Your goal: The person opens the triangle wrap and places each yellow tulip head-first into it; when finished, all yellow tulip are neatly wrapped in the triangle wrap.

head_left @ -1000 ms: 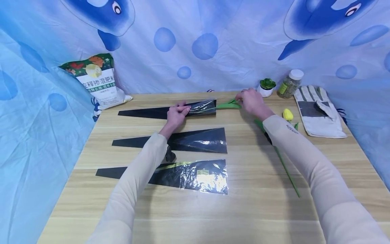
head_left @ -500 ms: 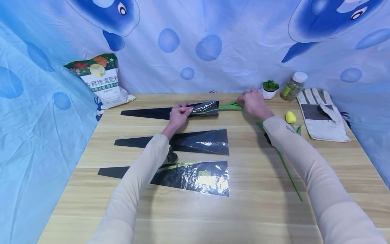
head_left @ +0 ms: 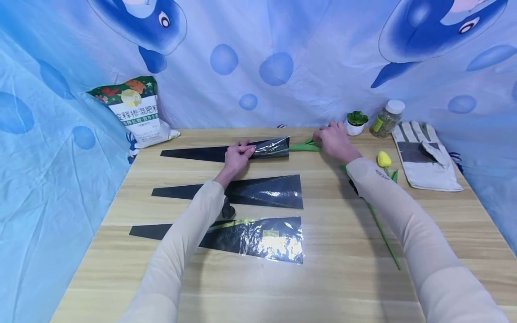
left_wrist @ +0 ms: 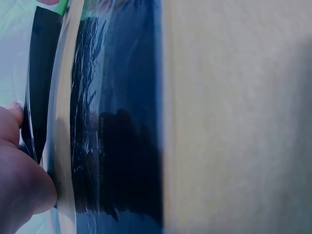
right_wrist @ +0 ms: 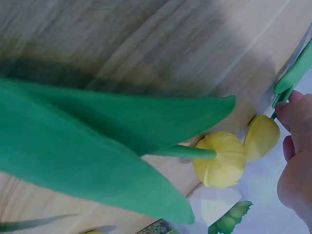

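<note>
The far cellophane flower sleeve (head_left: 242, 150) lies at the far side of the wooden table (head_left: 331, 278), its wide mouth to the right, and sits where it did half a second ago. The left hand (head_left: 237, 154) still pinches its middle with curled fingers, and the right hand (head_left: 333, 137) still grips the green leaves of an artificial tulip (head_left: 304, 145) at the sleeve's mouth; neither hand has shifted noticeably, only the camera has tilted a little.

The left wrist view shows the glossy film (left_wrist: 97, 122) pressed under the thumb, detail lost from the head. The right wrist view shows a yellow bloom (right_wrist: 222, 161) on its stem beside a second yellow tulip head (right_wrist: 262, 137), near the right hand's fingers (right_wrist: 297, 146). Only the head view shows two more sleeves (head_left: 250, 190) nearer, a loose yellow tulip (head_left: 383, 159), a work glove (head_left: 424, 157) and a fertiliser bag (head_left: 135, 112).
</note>
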The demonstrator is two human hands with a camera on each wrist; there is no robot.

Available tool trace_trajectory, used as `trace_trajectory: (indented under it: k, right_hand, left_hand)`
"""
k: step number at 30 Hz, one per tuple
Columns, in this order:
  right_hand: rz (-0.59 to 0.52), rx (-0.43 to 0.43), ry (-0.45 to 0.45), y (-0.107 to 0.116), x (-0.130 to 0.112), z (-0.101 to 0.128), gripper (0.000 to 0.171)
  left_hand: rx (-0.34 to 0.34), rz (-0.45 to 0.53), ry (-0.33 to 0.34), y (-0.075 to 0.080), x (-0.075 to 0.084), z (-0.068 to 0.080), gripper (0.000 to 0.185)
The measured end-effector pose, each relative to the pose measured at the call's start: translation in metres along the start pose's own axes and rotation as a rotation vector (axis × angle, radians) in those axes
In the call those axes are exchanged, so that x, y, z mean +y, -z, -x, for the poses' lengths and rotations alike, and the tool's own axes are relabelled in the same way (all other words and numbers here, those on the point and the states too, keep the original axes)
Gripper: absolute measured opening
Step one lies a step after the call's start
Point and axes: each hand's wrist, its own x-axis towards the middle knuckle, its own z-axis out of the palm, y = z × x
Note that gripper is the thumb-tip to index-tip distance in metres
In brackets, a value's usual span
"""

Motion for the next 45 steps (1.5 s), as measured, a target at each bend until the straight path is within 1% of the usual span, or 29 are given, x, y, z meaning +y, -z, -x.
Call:
trace_trajectory:
  k: [4, 10, 15, 20, 25, 30, 36, 40, 45]
  right_hand:
    - [0.002, 0.009, 0.004, 0.001, 0.000, 0.003, 0.020]
    - [-0.019, 0.037, 0.021, 0.007, -0.003, 0.009, 0.022]
    - [-0.018, 0.040, 0.033, 0.012, -0.008, 0.013, 0.020]
    - [-0.015, 0.031, 0.038, 0.015, -0.012, 0.013, 0.016]
    - [-0.041, 0.051, 0.040, 0.017, -0.012, 0.015, 0.017]
    - [-0.061, 0.050, 0.039, 0.016, -0.011, 0.018, 0.021]
    - [-0.092, 0.025, 0.045, 0.016, -0.020, 0.017, 0.024]
    - [-0.087, 0.026, 0.040, 0.015, -0.028, 0.014, 0.021]
    - [-0.086, 0.038, 0.060, 0.011, -0.039, 0.010, 0.017]
  left_hand:
    - [-0.004, -0.004, -0.010, -0.001, 0.000, 0.001, 0.024]
    - [0.010, -0.023, -0.026, -0.001, -0.001, 0.002, 0.023]
    - [0.014, -0.015, -0.036, -0.001, -0.002, 0.003, 0.023]
    - [0.005, -0.050, -0.072, 0.001, -0.004, 0.005, 0.023]
    - [-0.003, -0.076, -0.119, 0.002, -0.002, 0.007, 0.023]
    - [0.012, -0.065, -0.122, 0.001, 0.001, 0.008, 0.023]
    - [0.008, -0.095, -0.138, -0.003, 0.003, 0.009, 0.023]
    - [0.013, -0.101, -0.161, -0.005, 0.005, 0.010, 0.022]
    - [0.014, -0.117, -0.163, -0.006, 0.007, 0.010, 0.022]
